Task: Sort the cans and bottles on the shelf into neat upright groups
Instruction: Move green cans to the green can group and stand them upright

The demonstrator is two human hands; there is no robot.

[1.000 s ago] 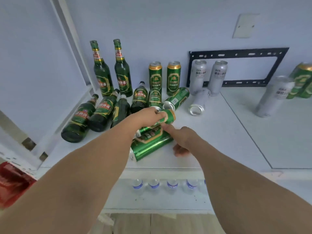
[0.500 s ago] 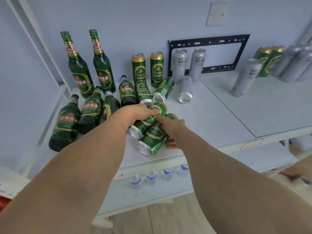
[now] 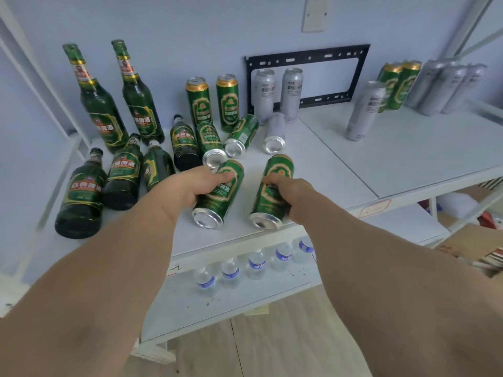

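Note:
My left hand (image 3: 194,186) grips a green can (image 3: 217,198) lying near the shelf's front edge, its base toward me. My right hand (image 3: 295,197) grips a second green can (image 3: 273,191) beside it, a gap between the two. Behind them lie two more green cans (image 3: 211,144) (image 3: 242,136) and a silver can (image 3: 275,133) on their sides. Two green cans (image 3: 198,100) and two silver cans (image 3: 291,92) stand upright at the back. Two green bottles (image 3: 95,102) stand at the back left; several bottles (image 3: 84,191) lie in front of them.
The white shelf (image 3: 321,170) carries a black metal frame (image 3: 307,74) against the wall. On the right panel stand a silver can (image 3: 364,111) and a group of green and silver cans (image 3: 424,85). Water bottles (image 3: 255,265) stand on the lower shelf. Shelf uprights (image 3: 43,85) flank the left side.
The two held cans have come apart: my right hand has carried its can to the right, my left hand's can lies straighter. The view has shifted to the right.

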